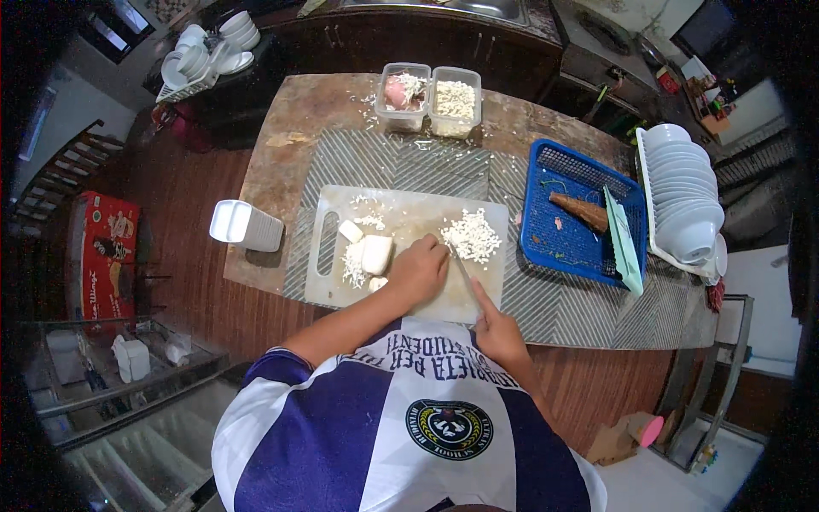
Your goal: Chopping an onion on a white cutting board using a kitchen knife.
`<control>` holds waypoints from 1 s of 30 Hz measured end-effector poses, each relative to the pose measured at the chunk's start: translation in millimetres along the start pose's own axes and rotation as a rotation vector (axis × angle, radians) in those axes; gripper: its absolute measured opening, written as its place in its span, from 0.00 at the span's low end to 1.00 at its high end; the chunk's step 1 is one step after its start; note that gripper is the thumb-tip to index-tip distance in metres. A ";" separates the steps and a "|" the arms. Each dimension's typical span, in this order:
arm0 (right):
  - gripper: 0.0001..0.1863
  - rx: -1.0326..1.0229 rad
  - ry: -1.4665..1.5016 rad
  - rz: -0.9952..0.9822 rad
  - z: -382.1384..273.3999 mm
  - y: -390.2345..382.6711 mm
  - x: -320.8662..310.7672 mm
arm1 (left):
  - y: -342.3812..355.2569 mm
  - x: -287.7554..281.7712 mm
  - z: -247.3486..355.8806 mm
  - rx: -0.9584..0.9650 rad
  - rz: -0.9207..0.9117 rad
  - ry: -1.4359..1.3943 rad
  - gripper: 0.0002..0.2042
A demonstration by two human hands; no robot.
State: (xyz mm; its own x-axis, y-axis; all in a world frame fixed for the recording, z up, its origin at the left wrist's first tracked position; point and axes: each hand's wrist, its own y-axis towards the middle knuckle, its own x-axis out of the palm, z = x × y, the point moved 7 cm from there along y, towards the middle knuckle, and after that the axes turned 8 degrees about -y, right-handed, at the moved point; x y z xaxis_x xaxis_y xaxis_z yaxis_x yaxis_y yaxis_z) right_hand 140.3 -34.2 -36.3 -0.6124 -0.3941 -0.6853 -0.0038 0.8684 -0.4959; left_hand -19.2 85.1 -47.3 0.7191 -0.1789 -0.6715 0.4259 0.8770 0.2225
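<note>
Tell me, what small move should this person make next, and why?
Probably a short cut with the knife: the right hand grips it, the left hand sits close beside its blade over the cutting board, and a pile of white bits lies near its tip.

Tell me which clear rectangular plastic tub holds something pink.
The left clear rectangular plastic tub, with a pink lump inside; the right one shows only pale chopped bits.
</note>
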 end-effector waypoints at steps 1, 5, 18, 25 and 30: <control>0.40 -0.004 -0.014 0.002 0.0 -0.2 0.2 | 0.5 0.2 0.2 0.001 -0.004 0.000 0.07; 0.40 -0.018 -0.048 -0.002 -1.8 -2.1 -1.1 | 0.2 2.5 -0.9 -0.017 -0.023 -0.003 0.07; 0.38 -0.081 -0.042 -0.005 -7.7 -2.7 -4.3 | -4.1 2.1 -12.8 -0.105 0.015 -0.120 0.05; 0.45 -0.070 -0.125 -0.065 1.2 7.0 13.3 | -5.2 3.7 -13.2 -0.047 0.027 -0.118 0.05; 0.44 -0.065 -0.132 -0.063 -2.1 4.8 10.9 | -8.6 1.0 -15.3 -0.094 0.053 -0.131 0.06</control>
State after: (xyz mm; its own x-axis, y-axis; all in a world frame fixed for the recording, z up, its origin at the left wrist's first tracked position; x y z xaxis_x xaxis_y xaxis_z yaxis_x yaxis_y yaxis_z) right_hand 132.0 -33.7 -45.0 -0.5004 -0.4809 -0.7199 -0.0928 0.8565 -0.5077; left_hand -30.6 84.2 -60.6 0.8072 -0.1823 -0.5615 0.3368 0.9234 0.1843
